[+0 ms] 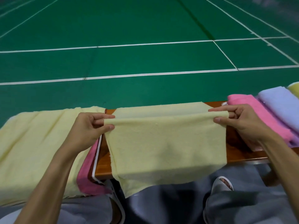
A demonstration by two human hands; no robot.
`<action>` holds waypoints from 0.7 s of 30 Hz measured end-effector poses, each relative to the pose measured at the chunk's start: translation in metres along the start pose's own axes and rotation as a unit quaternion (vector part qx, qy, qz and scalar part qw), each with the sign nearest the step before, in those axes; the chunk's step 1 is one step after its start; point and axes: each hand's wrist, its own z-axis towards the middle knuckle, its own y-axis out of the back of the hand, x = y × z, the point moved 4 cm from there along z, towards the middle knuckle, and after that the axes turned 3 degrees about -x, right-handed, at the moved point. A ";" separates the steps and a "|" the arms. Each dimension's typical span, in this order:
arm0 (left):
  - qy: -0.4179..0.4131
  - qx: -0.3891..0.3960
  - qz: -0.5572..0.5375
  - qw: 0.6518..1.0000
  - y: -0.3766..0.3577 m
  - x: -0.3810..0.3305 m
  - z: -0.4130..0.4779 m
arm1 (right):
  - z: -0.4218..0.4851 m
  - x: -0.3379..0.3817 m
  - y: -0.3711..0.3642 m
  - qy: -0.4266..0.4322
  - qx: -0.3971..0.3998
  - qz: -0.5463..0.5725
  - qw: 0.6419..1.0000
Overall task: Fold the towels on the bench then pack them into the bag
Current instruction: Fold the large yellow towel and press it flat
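A pale yellow towel (166, 147) lies across the wooden bench (103, 160), its near part hanging over the front edge. My left hand (87, 128) pinches the towel's raised fold at its left end. At the right end of the same fold, my right hand (241, 120) pinches it between thumb and fingers. The fold is lifted a little above the far part of the towel. No bag is recognisable in this view.
Another yellow towel (37, 143) is spread at the left over a pink one (87, 175). Folded pink (258, 117), lilac (279, 104) and yellow (294, 89) towels lie at the right. My grey trousers and a slipper (221, 183) are below the bench; green court floor lies beyond.
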 end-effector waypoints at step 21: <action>0.100 -0.043 -0.266 0.958 -0.022 0.006 0.040 | 0.060 0.011 -0.019 0.003 -0.108 0.178 0.978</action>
